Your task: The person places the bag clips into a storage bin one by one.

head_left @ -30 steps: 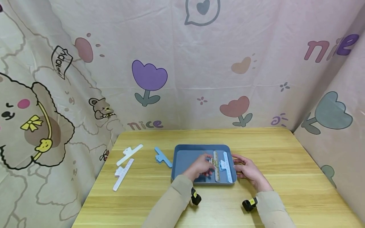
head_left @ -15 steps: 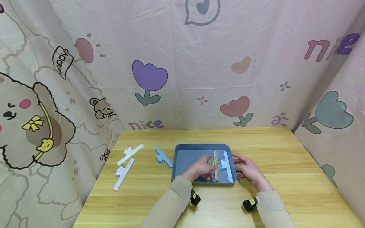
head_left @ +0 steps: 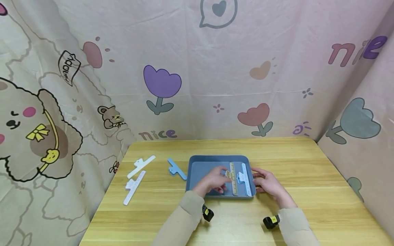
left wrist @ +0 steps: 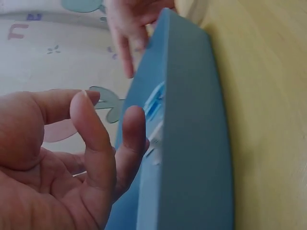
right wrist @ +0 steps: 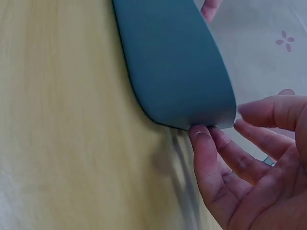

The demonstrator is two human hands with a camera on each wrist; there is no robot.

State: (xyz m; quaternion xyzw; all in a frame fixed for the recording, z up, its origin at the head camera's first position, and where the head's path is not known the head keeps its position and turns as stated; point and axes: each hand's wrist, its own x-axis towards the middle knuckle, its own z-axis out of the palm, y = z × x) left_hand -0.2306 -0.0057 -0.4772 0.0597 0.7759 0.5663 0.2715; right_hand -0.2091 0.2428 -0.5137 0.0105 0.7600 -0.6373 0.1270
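Carrying all the things, the wooden table has the grey-blue tray near its middle. Compared with half a second before, the left hand has shifted slightly toward the tray's left edge, while the clear clip stays beside the blue-and-white clip, which lies next to the tray's right edge. From this I judge that, for the work in hand, the clear clip is released, or nearly so. Outside, toward the table's left edge, lie the lilac clip, the white clip and, close to the tray's left edge, the blue clip.

The left wrist view shows what the head view partly hides: the left fingers are spread apart, with nothing visible between them. Whether a fingertip touches the clear clip, I cannot tell. Only the right wrist view shows clearly how the right hand rests its slightly bent fingertips, some apart, against the tray's outer wall, not clamped on it.
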